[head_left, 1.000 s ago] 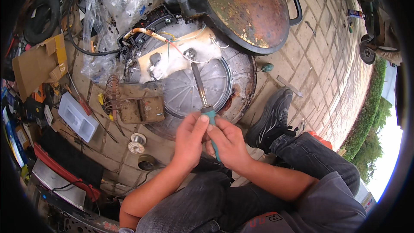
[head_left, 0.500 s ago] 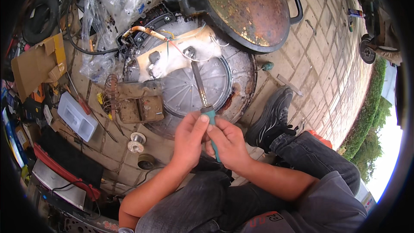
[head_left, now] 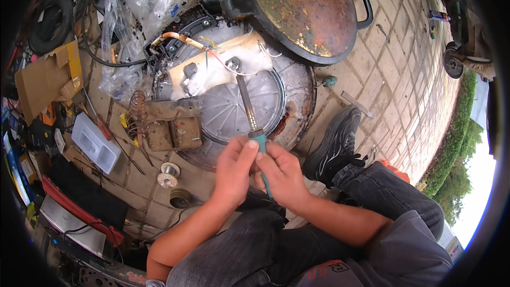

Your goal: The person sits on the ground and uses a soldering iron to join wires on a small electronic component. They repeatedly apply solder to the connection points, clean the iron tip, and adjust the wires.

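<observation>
The ground is of paving bricks (head_left: 380,87), and on it lies a ribbed metal disc (head_left: 226,110). The soldering iron (head_left: 246,100) crosses over this disc, with its green handle (head_left: 259,141) at the disc's near side. The left hand (head_left: 232,172) pinches the handle near its upper end, thumb on top; the right hand (head_left: 284,175) pinches it slightly lower. At the disc's far side rests a white pad (head_left: 212,77), and the iron's front end reaches a dark lump (head_left: 234,64) there. A red wire (head_left: 215,56) passes over the pad; whether its end is already joined or still loose, I cannot tell. A spool (head_left: 168,176) sits, untouched, to the disc's near left.
</observation>
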Demonstrator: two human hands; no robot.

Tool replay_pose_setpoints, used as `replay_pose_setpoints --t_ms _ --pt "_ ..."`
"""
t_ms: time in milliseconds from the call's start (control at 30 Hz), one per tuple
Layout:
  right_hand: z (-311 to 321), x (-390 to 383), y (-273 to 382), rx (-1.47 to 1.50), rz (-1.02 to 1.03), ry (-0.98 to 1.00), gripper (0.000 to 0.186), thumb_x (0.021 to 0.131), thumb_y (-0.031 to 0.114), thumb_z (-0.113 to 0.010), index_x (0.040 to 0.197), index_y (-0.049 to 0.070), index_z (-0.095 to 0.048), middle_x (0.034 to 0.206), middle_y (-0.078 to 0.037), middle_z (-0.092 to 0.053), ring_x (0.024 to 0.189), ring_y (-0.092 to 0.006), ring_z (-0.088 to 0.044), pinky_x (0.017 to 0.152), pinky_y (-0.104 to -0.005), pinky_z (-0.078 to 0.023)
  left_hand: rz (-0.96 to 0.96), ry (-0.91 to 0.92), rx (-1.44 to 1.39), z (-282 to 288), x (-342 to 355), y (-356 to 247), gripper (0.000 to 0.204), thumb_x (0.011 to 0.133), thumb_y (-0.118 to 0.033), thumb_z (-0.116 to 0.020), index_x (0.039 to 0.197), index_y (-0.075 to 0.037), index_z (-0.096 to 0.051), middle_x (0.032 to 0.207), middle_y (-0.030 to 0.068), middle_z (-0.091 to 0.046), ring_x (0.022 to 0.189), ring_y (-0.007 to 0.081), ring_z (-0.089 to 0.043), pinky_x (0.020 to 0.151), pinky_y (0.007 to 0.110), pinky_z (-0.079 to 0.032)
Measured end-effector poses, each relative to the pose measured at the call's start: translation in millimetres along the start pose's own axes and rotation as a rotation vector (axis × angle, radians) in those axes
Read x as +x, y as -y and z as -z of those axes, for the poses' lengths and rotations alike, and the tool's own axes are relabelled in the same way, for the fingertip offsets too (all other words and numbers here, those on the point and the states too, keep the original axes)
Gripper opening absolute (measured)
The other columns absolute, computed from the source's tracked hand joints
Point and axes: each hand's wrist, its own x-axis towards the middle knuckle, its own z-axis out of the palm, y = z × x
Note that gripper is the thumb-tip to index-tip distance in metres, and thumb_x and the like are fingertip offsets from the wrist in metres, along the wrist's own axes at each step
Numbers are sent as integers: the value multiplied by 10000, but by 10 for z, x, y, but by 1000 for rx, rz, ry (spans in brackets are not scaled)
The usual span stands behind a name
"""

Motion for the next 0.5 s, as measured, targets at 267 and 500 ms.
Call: replay_pose_setpoints --t_ms 267,500 --pt "4 -32 -33 5 -1 3 139 1026 115 -500 946 22 -565 683 18 -516 539 -39 -455 484 -224 -360 0 41 -22 34 -12 1 289 1017 -280 -579 1063 3 -541 841 74 -610 546 131 -565 410 258 -465" --pt "28 -17 -68 28 -2 14 139 1024 115 -502 959 13 -570 701 9 -532 549 -47 -484 488 -224 -377 -8 19 -12 3 -2 -21 306 1012 -284 -588 1061 13 -537 833 74 -605 532 130 -557 400 258 -461"
